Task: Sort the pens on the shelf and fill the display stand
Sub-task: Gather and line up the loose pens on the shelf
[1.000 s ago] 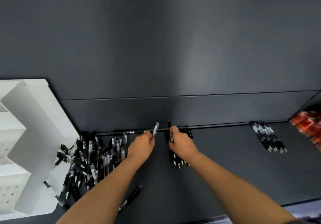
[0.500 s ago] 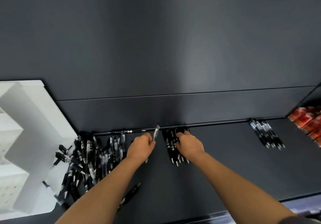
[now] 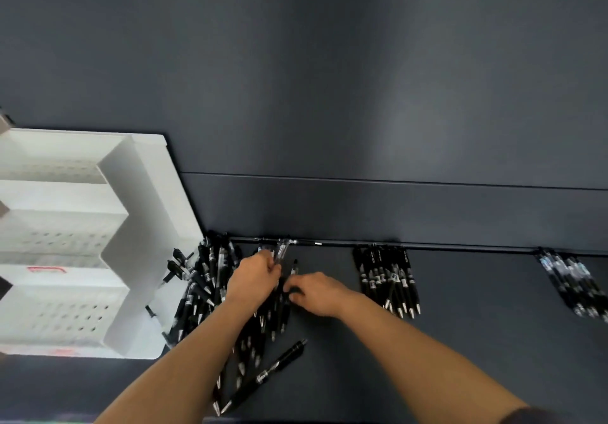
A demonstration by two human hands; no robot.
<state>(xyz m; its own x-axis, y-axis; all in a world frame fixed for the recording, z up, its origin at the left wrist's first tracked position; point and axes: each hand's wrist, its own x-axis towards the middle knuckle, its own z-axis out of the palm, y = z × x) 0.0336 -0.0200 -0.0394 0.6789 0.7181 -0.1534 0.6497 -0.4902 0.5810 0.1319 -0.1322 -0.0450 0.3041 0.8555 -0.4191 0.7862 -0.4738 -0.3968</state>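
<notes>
A loose heap of black pens (image 3: 210, 278) lies on the dark shelf (image 3: 460, 357) beside a white tiered display stand (image 3: 131, 226) at the left. My left hand (image 3: 255, 277) holds a clear-barrelled pen (image 3: 281, 252) upright above the heap. My right hand (image 3: 317, 293) lies on the heap's right edge with fingers curled around a black pen (image 3: 292, 267). A tidy row of black pens (image 3: 386, 275) sits to the right of my hands. A second sorted group (image 3: 572, 278) lies at the far right.
The shelf's dark back wall (image 3: 362, 94) rises just behind the pens. One pen (image 3: 289, 242) lies along the back edge. A single black pen (image 3: 279, 362) lies apart near the front edge. The stand's perforated tiers hold no pens that I can see.
The view swung left. My right hand left the tidy middle row and moved left to the heap, where it took a pen. My left hand still holds its clear pen.
</notes>
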